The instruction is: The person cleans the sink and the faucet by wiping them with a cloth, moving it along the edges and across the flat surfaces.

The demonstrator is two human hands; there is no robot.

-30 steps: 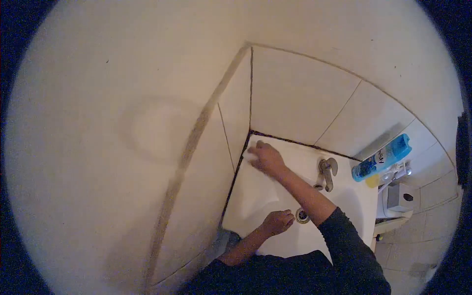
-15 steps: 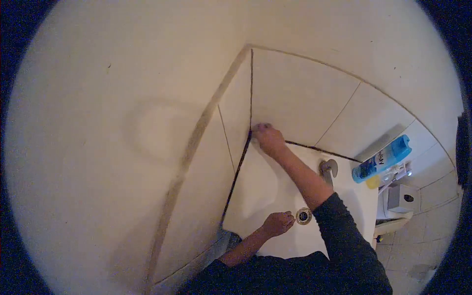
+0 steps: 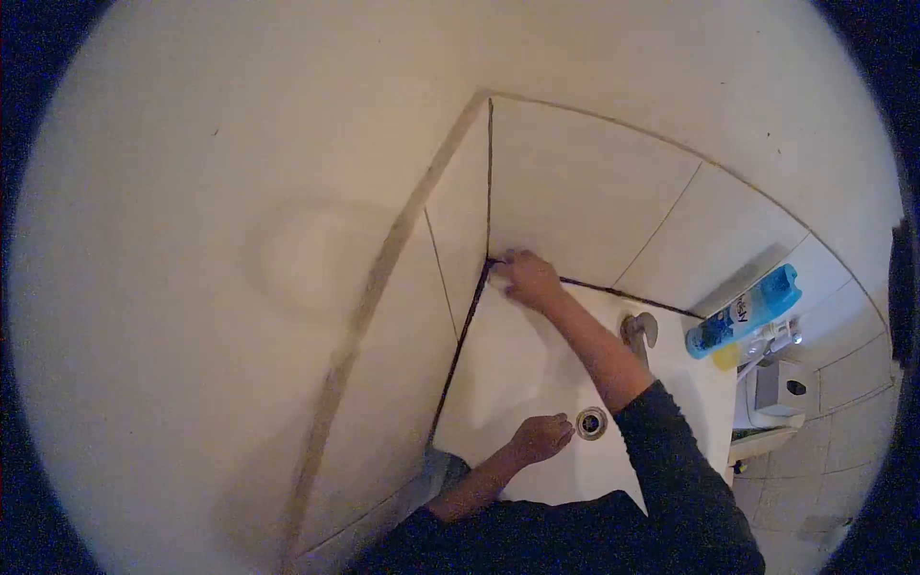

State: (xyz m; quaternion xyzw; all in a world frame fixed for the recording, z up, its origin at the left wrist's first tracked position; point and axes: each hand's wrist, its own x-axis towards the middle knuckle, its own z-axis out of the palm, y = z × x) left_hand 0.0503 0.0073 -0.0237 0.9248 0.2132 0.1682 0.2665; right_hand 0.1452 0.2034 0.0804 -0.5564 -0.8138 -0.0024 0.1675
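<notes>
My right hand [image 3: 532,280] reaches into the back corner of a white sink [image 3: 508,374], where dark, stained seams meet. Its fingers are closed around a small pale thing, largely hidden, which I cannot make out. Low over the basin, my left hand [image 3: 543,437] is curled with fingers together, just left of the round metal drain [image 3: 591,423]. Whatever those fingers may hold is hidden. Right of my right forearm stands the metal faucet [image 3: 640,331].
On the sink's right edge are a blue spray can [image 3: 743,311], a yellow item [image 3: 726,356] and a toothbrush-like white item [image 3: 771,343]. A white box with a dark oval opening [image 3: 784,387] is farther right. Tiled walls [image 3: 594,182] enclose the corner.
My right hand has shifted slightly down and to the right, away from the corner seam. My left hand has stayed in place beside the drain.
</notes>
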